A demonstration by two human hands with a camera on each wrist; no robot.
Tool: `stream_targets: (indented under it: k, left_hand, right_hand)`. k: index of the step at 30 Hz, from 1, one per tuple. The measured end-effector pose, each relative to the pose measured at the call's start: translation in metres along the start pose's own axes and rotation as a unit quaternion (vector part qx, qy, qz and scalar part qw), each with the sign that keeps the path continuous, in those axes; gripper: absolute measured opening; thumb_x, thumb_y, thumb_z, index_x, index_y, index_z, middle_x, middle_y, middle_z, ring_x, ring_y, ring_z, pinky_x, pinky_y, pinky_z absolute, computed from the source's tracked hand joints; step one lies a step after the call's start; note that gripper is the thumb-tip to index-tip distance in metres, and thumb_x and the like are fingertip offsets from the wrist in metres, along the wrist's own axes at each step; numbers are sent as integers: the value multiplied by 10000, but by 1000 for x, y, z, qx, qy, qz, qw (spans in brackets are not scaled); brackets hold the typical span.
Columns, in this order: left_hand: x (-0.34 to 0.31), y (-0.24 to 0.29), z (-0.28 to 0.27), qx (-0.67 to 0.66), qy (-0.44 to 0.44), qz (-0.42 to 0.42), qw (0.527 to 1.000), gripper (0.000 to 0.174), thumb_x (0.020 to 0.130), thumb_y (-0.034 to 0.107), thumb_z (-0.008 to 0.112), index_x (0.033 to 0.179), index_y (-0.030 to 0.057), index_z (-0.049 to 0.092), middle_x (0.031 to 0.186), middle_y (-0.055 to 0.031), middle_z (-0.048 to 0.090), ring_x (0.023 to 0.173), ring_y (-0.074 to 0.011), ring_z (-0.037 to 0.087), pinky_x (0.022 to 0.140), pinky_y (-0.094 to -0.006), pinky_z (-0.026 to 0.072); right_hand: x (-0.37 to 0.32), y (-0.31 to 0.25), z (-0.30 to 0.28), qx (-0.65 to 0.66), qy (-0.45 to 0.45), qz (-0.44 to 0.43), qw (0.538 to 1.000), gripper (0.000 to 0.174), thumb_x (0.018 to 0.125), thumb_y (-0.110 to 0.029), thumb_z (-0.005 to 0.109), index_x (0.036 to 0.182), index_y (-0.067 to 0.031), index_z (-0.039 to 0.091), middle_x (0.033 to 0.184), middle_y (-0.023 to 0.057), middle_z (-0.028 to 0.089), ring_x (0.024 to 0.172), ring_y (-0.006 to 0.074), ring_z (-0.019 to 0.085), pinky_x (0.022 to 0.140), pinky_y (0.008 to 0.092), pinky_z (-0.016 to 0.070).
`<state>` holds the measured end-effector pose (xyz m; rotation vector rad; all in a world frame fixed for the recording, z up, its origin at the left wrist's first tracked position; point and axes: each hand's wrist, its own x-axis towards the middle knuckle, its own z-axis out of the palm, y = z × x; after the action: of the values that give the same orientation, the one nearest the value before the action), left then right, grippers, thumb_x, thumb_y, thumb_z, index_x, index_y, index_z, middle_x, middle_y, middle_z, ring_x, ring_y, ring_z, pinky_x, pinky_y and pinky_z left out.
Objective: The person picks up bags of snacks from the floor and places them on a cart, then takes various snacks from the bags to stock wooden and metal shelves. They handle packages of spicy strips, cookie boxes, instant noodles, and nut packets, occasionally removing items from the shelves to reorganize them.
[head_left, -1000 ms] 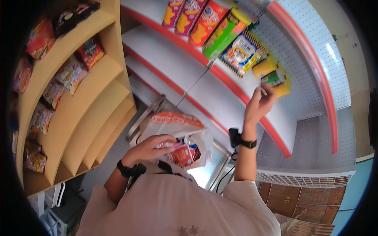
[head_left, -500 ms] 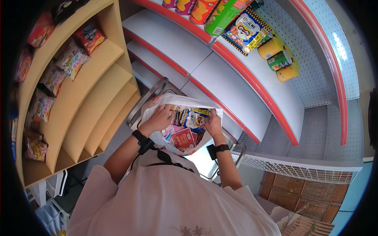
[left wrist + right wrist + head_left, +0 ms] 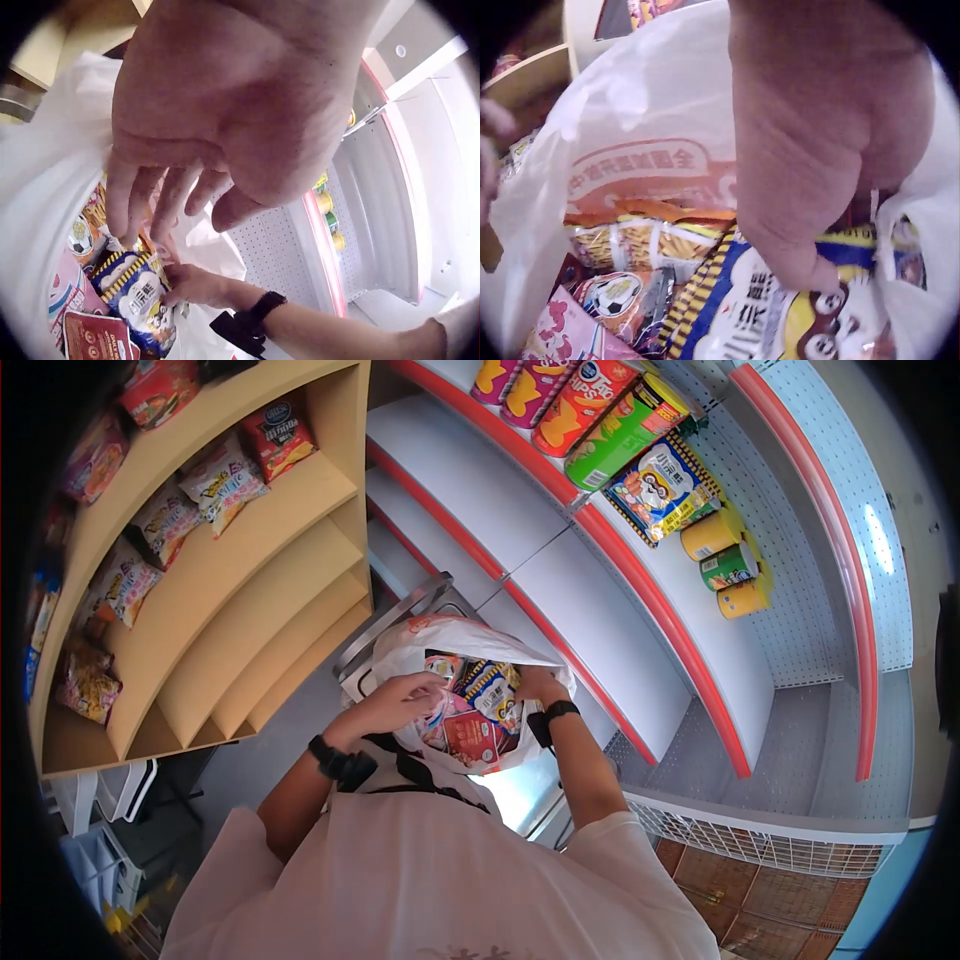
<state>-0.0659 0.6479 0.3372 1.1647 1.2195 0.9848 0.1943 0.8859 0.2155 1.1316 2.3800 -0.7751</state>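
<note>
A white plastic bag (image 3: 408,644) with orange print stands open, packets inside. Over its left side is my left hand (image 3: 392,702); in the left wrist view that hand (image 3: 225,112) has loosely extended fingers, holding nothing. My right hand (image 3: 541,686) reaches in at the right side and grips the edge of a blue, yellow-striped packet (image 3: 488,698). The right wrist view shows this hand's (image 3: 810,150) thumb on the packet's (image 3: 742,315) face, other fingers hidden. Beside it lie a red packet (image 3: 470,738) and a pink one (image 3: 574,330).
White shelves with red edges stand ahead and right, holding chip canisters (image 3: 625,435), another blue packet (image 3: 655,490) and small yellow and green cans (image 3: 728,567). At left, a wooden shelf (image 3: 290,530) carries snack bags (image 3: 222,480). A metal frame (image 3: 405,615) runs behind the bag.
My right hand came down from the shelf to the bag's right rim, then moved inside onto the blue packet, which has turned slightly. The left hand stays over the bag's left side.
</note>
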Motion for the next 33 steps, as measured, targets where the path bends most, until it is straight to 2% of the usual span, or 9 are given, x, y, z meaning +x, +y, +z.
stream_targets:
  k: [2,8,11,14,17,19,26,30,33]
  left_hand:
    - [-24,4,-11,-85,36,-19,996,319,946,187,535,1213,14,518,1036,-90,632,935,-177,620,819,-310,494]
    - [-46,20,-27,-158,61,-78,983,287,962,169,529,1205,17,525,1030,-70,622,946,-139,599,833,-289,486]
    - [-37,26,-18,-156,21,-67,985,273,963,159,526,1194,14,527,1016,-60,616,952,-123,588,836,-274,479]
    - [-21,50,-10,-177,-3,-42,983,254,953,136,545,1168,2,533,1000,-48,606,955,-107,576,854,-264,473]
    - [-12,73,-7,-189,7,3,982,240,929,98,584,1144,-3,544,1011,-49,602,970,-104,578,885,-257,462]
    - [-7,86,-9,-181,8,19,983,233,933,104,582,1139,2,548,1011,-45,603,972,-102,578,879,-253,463]
    - [-1,74,-16,-172,13,27,985,208,938,118,579,1117,13,568,1002,-28,614,962,-97,585,849,-246,474]
    - [-12,72,-17,-168,27,40,985,210,940,118,575,1119,9,564,1004,-32,612,959,-96,586,845,-248,474]
    - [-22,65,-23,-162,76,38,983,211,941,113,569,1124,9,555,1006,-42,610,965,-106,590,856,-257,472]
  right_hand:
    - [-24,-18,-5,30,53,-118,991,707,497,-176,821,1153,-32,598,1235,231,564,1199,361,501,1011,402,419]
    - [-67,-43,23,45,-6,-44,998,719,612,-165,763,1224,-3,424,1057,284,609,1053,428,560,959,449,428]
    - [-91,-40,33,-53,165,-166,971,713,644,-150,744,1257,-8,410,1020,270,622,1045,402,579,988,473,398]
    - [-154,-91,-47,23,110,-180,977,581,668,-135,744,1193,-26,519,1077,204,627,1041,364,589,1094,497,294]
    - [-198,-120,-100,122,113,-165,972,504,717,-81,736,1181,-15,550,1026,169,660,1030,316,612,1047,464,367]
    - [-211,-118,-119,519,201,-165,814,462,742,-13,741,1166,-21,559,1038,89,667,1028,198,613,996,382,430]
    - [-149,-81,-269,512,500,-223,662,300,860,-136,693,1101,25,614,1026,49,655,892,109,593,774,265,479]
    - [-93,-53,-322,373,544,-44,750,303,848,-131,703,1076,34,591,945,45,652,776,105,570,698,250,459]
    - [-76,-61,-325,438,447,-132,768,228,829,-142,710,972,16,628,914,40,663,765,122,600,672,274,472]
